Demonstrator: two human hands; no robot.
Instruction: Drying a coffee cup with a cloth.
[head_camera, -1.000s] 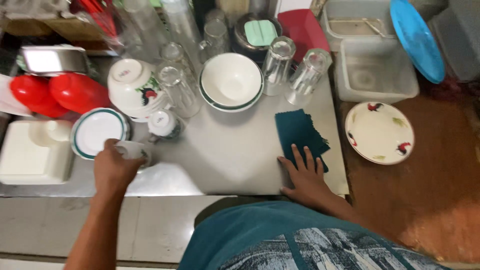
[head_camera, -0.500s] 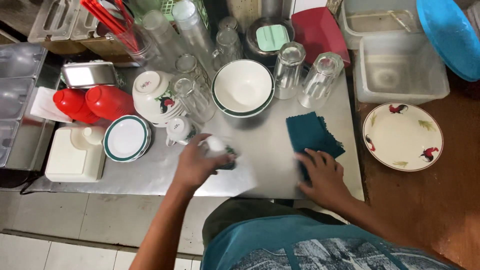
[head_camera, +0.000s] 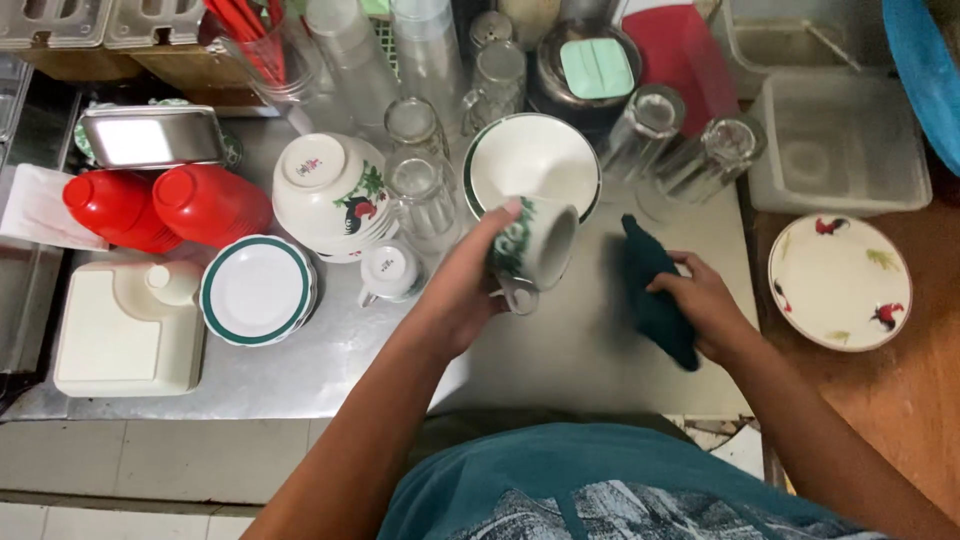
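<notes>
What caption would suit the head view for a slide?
Left hand holds a green-patterned mug tilted; right hand grips a dark teal cloth above a steel counter.

Head-worn view, steeply down; near the counter (head_camera: 600, 370)

Teal tee w/ grey-white print on front, arms bare, no sleeves visible.

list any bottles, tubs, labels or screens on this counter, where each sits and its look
Two red squeeze bottles: lying at the left, beside the white plates.
White jug: front left corner, squarish, with a cap.
Clear tub: back right, rectangular, empty.
Steel tin: back left, rectangular.
No readable labels, signs or screens show.
</notes>
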